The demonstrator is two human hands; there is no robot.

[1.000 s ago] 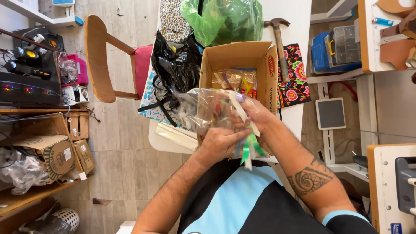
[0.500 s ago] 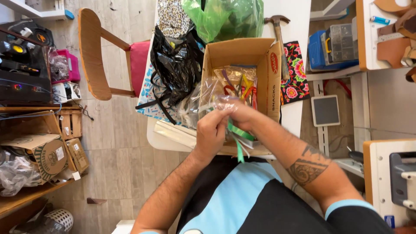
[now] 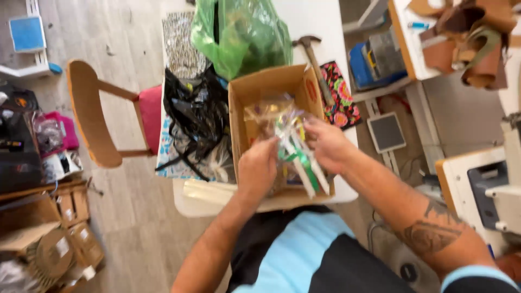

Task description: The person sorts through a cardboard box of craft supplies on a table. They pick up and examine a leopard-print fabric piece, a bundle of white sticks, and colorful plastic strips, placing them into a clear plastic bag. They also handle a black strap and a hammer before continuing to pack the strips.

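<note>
A clear plastic bag (image 3: 274,122) with colourful contents is held over an open cardboard box (image 3: 266,89) on the white table (image 3: 325,27). The left hand (image 3: 258,168) is closed around the bag's lower part, fingers curled; the right hand (image 3: 325,144) is pinched on its upper right edge, near green and white strips (image 3: 304,163) that hang from between the hands. Exact finger contact is blurred, so how tight the grip is cannot be told. The bag is kept right above the box opening, probably so anything falling is caught inside. A black plastic bag (image 3: 195,116) is lying just beside the box on the left, a green plastic bag (image 3: 244,32) behind it, a hammer (image 3: 315,59) at the right rear corner, resting partly on a floral cloth (image 3: 339,100). A wooden chair (image 3: 103,116) is parked left of the table.
</note>
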